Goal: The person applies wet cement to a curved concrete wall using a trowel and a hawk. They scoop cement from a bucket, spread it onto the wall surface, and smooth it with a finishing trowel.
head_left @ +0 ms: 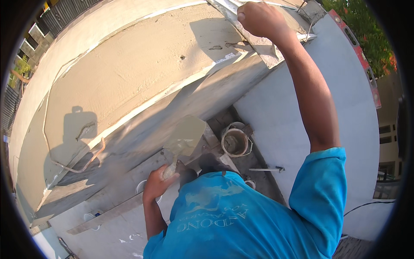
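My left hand (pixel 158 183), low in front of my blue shirt, is closed round the handle of a trowel (pixel 189 129). Its broad, squarish blade is smeared with beige mortar and points away from me. My right arm reaches up and forward, and my right hand (pixel 262 20) is closed in a fist at the top right. Just beside that fist is a mortar-stained, pale board-like piece (pixel 263 45) lying across the wall top. Whatever the fist may hold is hidden. Smooth, wet-looking beige plaster (pixel 142 52) covers the wide surface to the left, with small pits near the right end.
Below, a bucket (pixel 235 141) with mortar stands by the white wall (pixel 276 116). A bent reddish conduit (pixel 92 159) sticks out at the lower left. A long plank (pixel 112 212) runs below it. A red spirit level (pixel 353 47) lies along the right edge.
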`<state>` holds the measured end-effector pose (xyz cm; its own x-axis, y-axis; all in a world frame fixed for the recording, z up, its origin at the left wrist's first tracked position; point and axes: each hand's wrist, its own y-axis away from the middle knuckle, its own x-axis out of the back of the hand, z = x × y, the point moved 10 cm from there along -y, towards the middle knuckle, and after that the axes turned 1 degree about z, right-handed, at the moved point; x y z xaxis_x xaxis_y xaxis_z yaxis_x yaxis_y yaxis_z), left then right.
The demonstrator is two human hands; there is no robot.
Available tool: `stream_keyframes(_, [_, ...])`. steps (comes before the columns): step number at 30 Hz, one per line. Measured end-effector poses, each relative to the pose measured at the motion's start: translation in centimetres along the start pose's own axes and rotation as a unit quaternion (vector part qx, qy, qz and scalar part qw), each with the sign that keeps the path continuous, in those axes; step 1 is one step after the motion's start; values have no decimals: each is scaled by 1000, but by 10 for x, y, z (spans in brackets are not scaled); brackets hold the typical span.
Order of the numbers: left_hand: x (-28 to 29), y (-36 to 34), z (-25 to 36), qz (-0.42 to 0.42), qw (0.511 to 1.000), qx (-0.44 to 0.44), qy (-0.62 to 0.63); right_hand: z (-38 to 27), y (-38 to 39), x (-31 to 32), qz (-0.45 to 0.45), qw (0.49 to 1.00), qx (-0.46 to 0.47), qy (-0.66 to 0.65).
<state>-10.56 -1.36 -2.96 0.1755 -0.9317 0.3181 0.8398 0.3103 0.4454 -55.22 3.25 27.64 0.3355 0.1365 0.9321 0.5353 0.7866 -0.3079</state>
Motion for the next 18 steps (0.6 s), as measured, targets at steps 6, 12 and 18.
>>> stream_keyframes(6, [-11,-5,13,22,1000,2,-1,43,-2,5,-10,998,-63,-30])
stream_keyframes(12, [-21,-9,19,29,999,26,-13,96,-9,-17,-23,999,-39,0])
stream_keyframes(18, [-36,-17,27,42,998,38,-1,135,-12,-25,-73,997,-6,35])
